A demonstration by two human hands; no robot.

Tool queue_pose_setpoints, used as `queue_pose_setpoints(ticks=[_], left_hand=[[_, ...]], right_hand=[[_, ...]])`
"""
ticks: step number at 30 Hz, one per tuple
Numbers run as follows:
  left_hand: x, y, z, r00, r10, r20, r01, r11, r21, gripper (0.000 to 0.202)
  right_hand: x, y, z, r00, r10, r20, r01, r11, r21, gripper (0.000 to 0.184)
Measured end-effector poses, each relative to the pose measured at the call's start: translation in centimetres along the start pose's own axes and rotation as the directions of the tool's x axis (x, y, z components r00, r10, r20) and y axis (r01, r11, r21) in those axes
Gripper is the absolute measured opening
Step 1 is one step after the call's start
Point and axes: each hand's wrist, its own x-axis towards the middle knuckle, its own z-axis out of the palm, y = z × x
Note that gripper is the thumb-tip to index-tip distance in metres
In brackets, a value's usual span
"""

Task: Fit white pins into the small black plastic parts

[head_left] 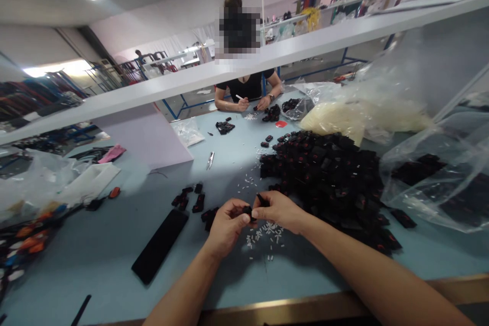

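My left hand pinches a small black piece between thumb and fingers. Close against it, my right hand is closed around a thin black stick-like tool, and its fingertips meet the small piece. What the fingertips cover I cannot make out. Small white slivers lie scattered on the table just below both hands. Beside my left hand are a few black pieces, and several more sit farther left. A large heap of black pieces with red marks spreads to the right of my right hand.
A black phone lies left of my hands; small metal snips lie beyond. Clear plastic bags stand at right. A white shelf crosses above the blue table. Opposite, a co-worker handles similar black pieces.
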Motion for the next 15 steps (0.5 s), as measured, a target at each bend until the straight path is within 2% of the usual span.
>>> queue_pose_setpoints(ticks=[4,7,10,12,15], left_hand=[[-0.02,0.14,0.29,1.000,-0.007,-0.030,0.006,1.000,-0.026,0.030],[-0.02,0.39,0.33,0.999,0.005,-0.044,-0.008,0.998,-0.055,0.031],[-0.04,0.65,0.27,0.998,0.015,-0.056,-0.018,0.999,-0.051,0.028],[-0.10,0.73,0.27,0.999,0.020,-0.048,-0.022,0.999,-0.042,0.026],[-0.24,0.69,0.40,1.000,-0.002,0.015,0.003,0.999,-0.041,0.026]], right_hand=[[0.07,-0.22,0.00,0.996,-0.073,-0.056,0.072,0.997,-0.025,0.038],[0.08,-0.41,-0.22,0.982,-0.090,-0.169,0.096,0.995,0.032,0.028],[-0.07,-0.66,-0.45,0.956,-0.146,-0.255,0.136,0.989,-0.055,0.025],[-0.21,-0.67,-0.38,0.964,-0.153,-0.215,0.132,0.985,-0.111,0.032],[-0.19,-0.07,0.01,0.989,-0.063,-0.133,0.054,0.996,-0.069,0.055]])
